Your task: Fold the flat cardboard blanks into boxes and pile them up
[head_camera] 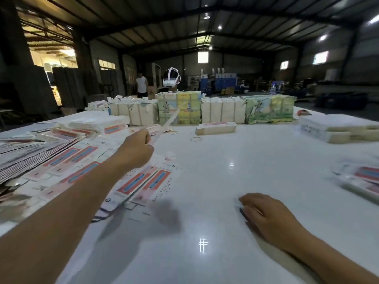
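A blank point(167, 122), long and narrow, white, is held in the air over the far left part of the worktop point(235, 181). The left hand point(136, 149) pinches its near end, fingers curled round the card. The blank's long axis runs from that grip up and away to the right, its free end pointing toward the bundles point(205, 111) stacked along the far edge. It is blurred, so its printed face cannot be made out.

The right hand point(266, 218) lies on the worktop near the right, palm down, fingers loosely spread, holding nothing.

More blanks point(141, 183) with red and blue stripes lie flat and overlapping just below the left arm. Their long axes run from near left to far right. A thicker stack point(30, 154) sits at the far left. One folded box point(215, 128) lies alone beyond the middle, long side across the view, with rubber bands point(195, 139) just beside it.

Judged from its look, the blank is light, thin card: springy, easily creased, likely to droop or flutter when held at one end. A hold at both ends, or along a scored fold, would probably steady it better.
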{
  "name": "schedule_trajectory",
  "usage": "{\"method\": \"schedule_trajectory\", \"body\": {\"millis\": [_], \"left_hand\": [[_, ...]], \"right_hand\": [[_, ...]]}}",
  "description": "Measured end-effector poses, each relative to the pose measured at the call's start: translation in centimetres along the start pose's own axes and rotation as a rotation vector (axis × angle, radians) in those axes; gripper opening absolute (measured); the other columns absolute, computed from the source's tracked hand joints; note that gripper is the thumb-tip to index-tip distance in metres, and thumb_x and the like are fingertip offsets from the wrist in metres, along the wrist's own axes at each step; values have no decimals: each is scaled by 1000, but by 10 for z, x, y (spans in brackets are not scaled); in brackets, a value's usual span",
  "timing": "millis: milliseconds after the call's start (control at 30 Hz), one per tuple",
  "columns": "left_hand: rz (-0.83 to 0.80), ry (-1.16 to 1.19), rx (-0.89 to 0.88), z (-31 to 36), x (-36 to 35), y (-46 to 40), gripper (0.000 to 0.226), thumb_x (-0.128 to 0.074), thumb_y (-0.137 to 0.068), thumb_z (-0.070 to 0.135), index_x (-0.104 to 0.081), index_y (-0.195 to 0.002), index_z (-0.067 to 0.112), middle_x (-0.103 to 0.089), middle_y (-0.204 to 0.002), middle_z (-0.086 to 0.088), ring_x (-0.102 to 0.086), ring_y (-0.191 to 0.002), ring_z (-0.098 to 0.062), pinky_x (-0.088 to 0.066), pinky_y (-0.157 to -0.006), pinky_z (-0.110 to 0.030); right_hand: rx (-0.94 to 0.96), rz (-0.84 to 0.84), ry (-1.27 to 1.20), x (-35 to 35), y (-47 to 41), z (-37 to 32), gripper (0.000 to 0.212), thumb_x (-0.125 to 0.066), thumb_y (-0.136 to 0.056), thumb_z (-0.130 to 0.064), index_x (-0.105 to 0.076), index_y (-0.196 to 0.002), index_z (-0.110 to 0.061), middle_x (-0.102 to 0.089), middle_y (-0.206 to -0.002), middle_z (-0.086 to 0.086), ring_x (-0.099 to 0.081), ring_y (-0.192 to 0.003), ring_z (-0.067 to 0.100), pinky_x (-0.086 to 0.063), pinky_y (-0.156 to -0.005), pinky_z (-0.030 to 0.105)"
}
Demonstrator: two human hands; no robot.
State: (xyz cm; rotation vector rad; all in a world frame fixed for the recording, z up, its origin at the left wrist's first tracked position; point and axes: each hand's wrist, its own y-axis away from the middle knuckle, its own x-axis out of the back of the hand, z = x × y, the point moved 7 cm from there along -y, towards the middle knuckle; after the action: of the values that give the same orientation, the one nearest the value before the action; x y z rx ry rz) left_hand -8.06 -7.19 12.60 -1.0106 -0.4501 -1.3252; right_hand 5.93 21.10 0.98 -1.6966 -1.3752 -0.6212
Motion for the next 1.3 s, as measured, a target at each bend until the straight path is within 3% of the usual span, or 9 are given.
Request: {"method": "schedule_trajectory", "body": {"millis": [133,233,367,533,733,867,1000,1067,1300], "left_hand": [[63,-175,-449,87,-58,80,25,-45,-84,4,-32,-81,26,-45,-74,1,-41,-62,-20,-40,-62,-41],[129,-333,-651,115,-99,121,24,-57,-82,9,-49,-103,17,-56,-102,-4,-53,-84,-20,-42,-85,-40],[105,-303,-662,115,-118,136,43,-78,-64,23,-56,-99,12,-60,-111,-7,-60,-89,-25,-47,-84,-43],[46,-298,-551,114,-127,140,97,-57,-69,70,-24,-144,18,-46,-127,3,-46,-111,-16,-33,-102,-39],[78,-245,-557,112,-119,137,91,-68,-65,64,-38,-134,14,-51,-110,0,-46,-92,-17,-43,-81,-33],[15,-205,-562,114,-118,134,83,-67,-68,62,-35,-132,21,-46,-106,8,-40,-85,-9,-41,-74,-24],[-398,175,-398,106,-114,125,48,-61,-57,63,-47,-99,44,-49,-87,20,-56,-76,-6,-50,-59,-16],[-628,430,-322,105,-113,121,44,-60,-52,62,-62,-87,36,-63,-79,14,-61,-74,-7,-50,-60,-15],[-1110,578,-299,102,-123,127,84,-64,-54,74,-57,-117,18,-70,-102,-3,-68,-87,-21,-51,-68,-22]], "right_hand": [[-350,164,-1133,25,1,17,31,-43,-97,-41,-65,-104,-20,-73,-102,10,-71,-85,19,-58,-69,31],[-493,179,-1489,33,6,28,48,-41,-93,-54,-60,-106,-12,-73,-91,16,-71,-81,36,-59,-59,43],[-482,283,-1206,37,14,38,15,-50,-95,-8,-64,-92,-4,-73,-73,11,-72,-67,28,-55,-50,29],[-236,206,-1011,34,12,15,18,-50,-93,-3,-67,-90,-9,-73,-77,9,-71,-73,26,-55,-57,28],[-15,348,-770,51,21,-4,28,-58,-86,-1,-71,-79,-25,-71,-83,-3,-69,-77,14,-56,-62,25],[-3,285,-970,50,21,-5,16,-59,-86,-10,-73,-81,-17,-70,-83,5,-68,-79,20,-53,-69,32],[113,284,-910,54,27,-16,22,-51,-86,-31,-69,-94,-22,-69,-93,-1,-65,-93,20,-55,-78,38],[240,373,-730,62,34,-30,21,-53,-85,-37,-64,-102,-29,-65,-102,-8,-62,-99,18,-54,-81,33],[331,467,-569,64,42,-45,15,-66,-85,-19,-61,-97,-28,-66,-93,-11,-63,-89,14,-52,-79,22]]}}
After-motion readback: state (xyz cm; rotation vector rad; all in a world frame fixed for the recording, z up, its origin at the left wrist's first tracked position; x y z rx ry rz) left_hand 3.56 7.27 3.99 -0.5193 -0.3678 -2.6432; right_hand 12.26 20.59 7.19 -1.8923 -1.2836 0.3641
